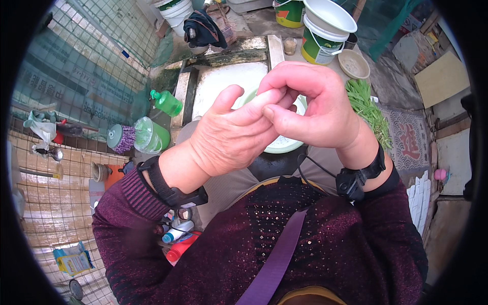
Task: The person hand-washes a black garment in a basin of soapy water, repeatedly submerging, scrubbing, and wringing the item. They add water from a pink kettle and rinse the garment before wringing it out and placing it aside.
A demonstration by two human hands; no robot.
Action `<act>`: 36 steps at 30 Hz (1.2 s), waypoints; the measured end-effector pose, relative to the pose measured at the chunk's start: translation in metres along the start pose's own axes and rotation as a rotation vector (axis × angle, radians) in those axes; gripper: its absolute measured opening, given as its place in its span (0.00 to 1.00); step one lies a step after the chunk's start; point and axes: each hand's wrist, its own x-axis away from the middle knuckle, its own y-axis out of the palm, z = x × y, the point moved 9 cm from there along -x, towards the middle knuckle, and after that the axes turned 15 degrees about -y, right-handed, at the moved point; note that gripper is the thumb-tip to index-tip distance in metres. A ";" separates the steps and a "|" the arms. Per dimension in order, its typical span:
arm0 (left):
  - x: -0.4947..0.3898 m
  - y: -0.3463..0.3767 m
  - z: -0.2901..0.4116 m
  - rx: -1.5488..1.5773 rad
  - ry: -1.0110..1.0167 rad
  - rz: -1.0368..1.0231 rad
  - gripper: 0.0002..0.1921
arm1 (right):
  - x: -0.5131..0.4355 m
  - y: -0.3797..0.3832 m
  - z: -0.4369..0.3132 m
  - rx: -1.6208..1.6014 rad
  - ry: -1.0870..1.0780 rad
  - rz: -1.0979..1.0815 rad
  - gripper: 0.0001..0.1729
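Note:
My left hand (232, 133) is held up in front of me, its thumb raised apart and its fingers stretched towards the right. Curled over those fingertips is my right hand (316, 106), with its thumb and index finger pinching around them. No object shows between the hands, though the inner fingers are partly hidden. Below and behind them is a pale green basin (284, 148), largely covered by the hands, with whitish, sudsy-looking contents. Black straps with small devices circle both wrists, and a dark cable hangs from the right one.
A white-floored wash area (213, 87) lies beyond the basin. Leafy greens (366, 110) lie to the right near a patterned mat (408, 139). On the left are a green soap bottle (167, 103), a green bin (156, 135) and a wire grid (57, 206). Buckets (322, 42) stand behind.

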 end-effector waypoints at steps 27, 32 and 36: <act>0.005 -0.005 0.006 -0.063 0.113 0.086 0.20 | 0.007 0.004 0.008 -0.248 0.172 0.008 0.10; 0.003 -0.003 0.004 -0.060 0.094 0.079 0.20 | 0.004 -0.001 0.008 -0.239 0.114 0.120 0.06; 0.003 -0.004 0.005 -0.066 0.107 0.092 0.19 | 0.006 0.001 0.011 -0.243 0.135 0.110 0.07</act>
